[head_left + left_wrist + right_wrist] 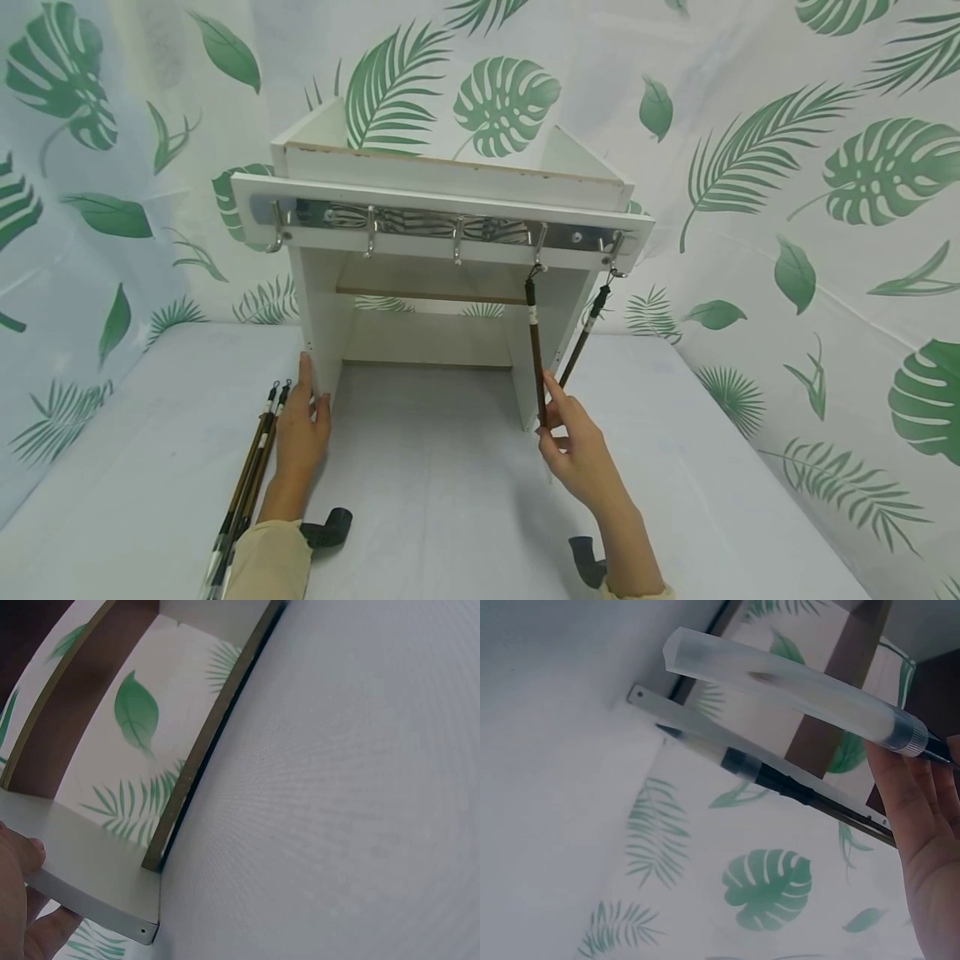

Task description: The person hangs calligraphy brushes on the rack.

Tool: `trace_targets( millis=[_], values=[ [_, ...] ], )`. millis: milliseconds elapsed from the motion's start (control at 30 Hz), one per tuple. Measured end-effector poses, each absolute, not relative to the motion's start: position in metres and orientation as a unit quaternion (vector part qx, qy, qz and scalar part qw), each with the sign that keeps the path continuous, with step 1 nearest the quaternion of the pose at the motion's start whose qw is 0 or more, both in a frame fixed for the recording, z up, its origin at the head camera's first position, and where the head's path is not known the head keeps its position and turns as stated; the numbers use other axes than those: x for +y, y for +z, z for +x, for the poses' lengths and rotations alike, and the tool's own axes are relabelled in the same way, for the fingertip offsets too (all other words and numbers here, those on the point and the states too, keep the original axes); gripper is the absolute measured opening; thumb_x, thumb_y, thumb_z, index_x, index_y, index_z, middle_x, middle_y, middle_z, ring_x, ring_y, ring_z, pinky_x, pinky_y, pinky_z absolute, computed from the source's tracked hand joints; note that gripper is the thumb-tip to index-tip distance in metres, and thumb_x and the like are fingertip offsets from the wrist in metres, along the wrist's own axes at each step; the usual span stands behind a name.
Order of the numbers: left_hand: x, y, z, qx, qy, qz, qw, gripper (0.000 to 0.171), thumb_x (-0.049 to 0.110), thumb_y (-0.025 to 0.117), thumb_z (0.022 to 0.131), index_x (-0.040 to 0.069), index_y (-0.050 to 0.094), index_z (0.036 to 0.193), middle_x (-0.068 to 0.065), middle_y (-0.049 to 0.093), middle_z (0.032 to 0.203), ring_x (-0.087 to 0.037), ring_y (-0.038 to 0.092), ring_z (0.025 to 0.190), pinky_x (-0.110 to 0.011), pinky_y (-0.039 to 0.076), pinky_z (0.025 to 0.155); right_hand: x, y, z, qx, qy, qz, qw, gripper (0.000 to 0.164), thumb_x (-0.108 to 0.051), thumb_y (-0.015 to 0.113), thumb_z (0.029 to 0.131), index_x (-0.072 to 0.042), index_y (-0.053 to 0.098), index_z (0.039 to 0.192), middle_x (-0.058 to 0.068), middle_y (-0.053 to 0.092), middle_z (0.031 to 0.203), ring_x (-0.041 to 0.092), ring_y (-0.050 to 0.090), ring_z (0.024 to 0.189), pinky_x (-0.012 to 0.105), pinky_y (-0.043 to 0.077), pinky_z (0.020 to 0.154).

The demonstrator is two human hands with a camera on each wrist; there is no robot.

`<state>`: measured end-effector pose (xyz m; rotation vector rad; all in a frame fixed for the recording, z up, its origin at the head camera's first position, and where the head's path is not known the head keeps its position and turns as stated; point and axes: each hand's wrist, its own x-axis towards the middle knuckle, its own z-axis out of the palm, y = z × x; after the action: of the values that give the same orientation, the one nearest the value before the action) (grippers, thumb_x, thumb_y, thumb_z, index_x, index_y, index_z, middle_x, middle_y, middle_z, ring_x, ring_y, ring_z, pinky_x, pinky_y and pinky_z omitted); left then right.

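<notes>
A white shelf stand point(315, 325) carries a metal hook rail point(412, 225) along its top front. My left hand point(302, 433) grips the stand's left side panel point(97, 892), thumb on the inner face and fingers outside. From the fourth hook hangs a brown-handled calligraphy brush point(534, 333) by its loop; my right hand point(581, 450) pinches its lower handle. The right wrist view shows a translucent cap point(780, 686) over that brush's tip. A second brush point(587, 337) hangs on the rightmost hook, its pale, dark-pointed tip point(697, 746) bare.
Several more brushes point(251, 483) lie side by side on the white table point(420, 517), left of my left hand. The other three hooks point(370, 232) hold nothing. A leaf-printed cloth point(750, 167) hangs behind the stand. Dark curved pieces point(330, 529) sit at both wrists.
</notes>
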<state>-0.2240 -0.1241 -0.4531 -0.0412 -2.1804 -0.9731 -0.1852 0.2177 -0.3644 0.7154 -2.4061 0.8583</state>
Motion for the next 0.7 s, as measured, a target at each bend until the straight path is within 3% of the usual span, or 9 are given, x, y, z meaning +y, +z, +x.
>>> trace_targets(
  millis=[700],
  values=[
    [-0.124, -0.453, -0.223, -0.85, -0.373, -0.019, 0.371, 0.073, -0.002, 0.052, 0.089, 0.014, 0.013, 0.147, -0.03, 0.046, 0.124, -0.046, 0.048, 0.112, -0.049, 0.052, 0.08, 0.199, -0.39, -0.195, -0.828, 0.427, 0.286, 0.227, 0.079, 0.017, 0.057, 0.075, -0.007, 0.025, 0.144, 0.011, 0.052, 0.089, 0.02, 0.062, 0.079, 0.016, 0.054, 0.061]
  ],
)
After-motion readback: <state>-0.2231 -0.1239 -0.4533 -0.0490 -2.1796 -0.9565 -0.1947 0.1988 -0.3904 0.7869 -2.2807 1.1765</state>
